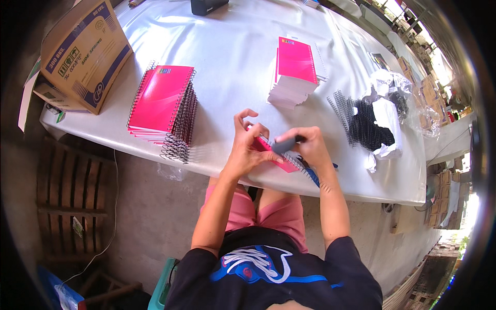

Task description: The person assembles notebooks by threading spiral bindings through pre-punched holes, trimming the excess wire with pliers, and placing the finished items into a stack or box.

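Near the table's front edge my left hand [248, 147] grips a pink-covered notebook [288, 164], its fingers curled over one edge and the thumb on top. A spiral coil [293, 161] runs along the notebook's edge. My right hand [309, 147] is closed around a dark grey rounded object [283, 145], pressed at the coil and slightly blurred; its kind cannot be made out. A blue-handled tool [312, 177] lies partly hidden beneath the right hand. At the left stands a stack of pink spiral notebooks [161, 98]. Farther right is a pile of pink-covered notebooks [296, 59] with white page edges.
A large cardboard box [85, 57] stands at the table's left end. Loose black coils [368, 124] lie at the right with white paper and clear plastic wrap [426, 121]. A black device [208, 5] sits at the far edge. A wooden slatted chair [72, 196] is at the lower left.
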The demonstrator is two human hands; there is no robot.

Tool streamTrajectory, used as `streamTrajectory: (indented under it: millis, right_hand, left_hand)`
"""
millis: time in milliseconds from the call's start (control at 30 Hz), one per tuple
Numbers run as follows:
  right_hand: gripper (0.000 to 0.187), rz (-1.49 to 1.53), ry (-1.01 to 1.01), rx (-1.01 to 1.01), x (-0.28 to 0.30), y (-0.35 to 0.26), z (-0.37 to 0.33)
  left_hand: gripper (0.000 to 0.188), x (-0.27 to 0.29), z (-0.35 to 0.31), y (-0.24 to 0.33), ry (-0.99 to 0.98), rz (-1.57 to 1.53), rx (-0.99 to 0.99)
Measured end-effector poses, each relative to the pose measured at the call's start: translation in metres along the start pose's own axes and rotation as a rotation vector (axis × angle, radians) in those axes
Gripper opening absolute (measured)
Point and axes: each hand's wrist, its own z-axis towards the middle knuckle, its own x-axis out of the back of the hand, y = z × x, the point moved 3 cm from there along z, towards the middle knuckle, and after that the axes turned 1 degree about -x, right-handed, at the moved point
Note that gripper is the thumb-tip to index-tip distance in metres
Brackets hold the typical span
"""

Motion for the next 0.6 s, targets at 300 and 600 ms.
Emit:
streamTrajectory:
  millis: [300,600]
  right_hand:
    - [0.031,-0.043,0.131,-0.061,-0.005,0.001,0.013]
    - [0.025,-0.111,-0.026,0.031,-0.027,-0.013,0.025]
  left_hand:
    - [0.098,-0.002,-0.003,-0.015,-0.001,-0.223,0.212]
    - [0.098,0.000,0.001,-0.018,-0.051,-0.183,0.135]
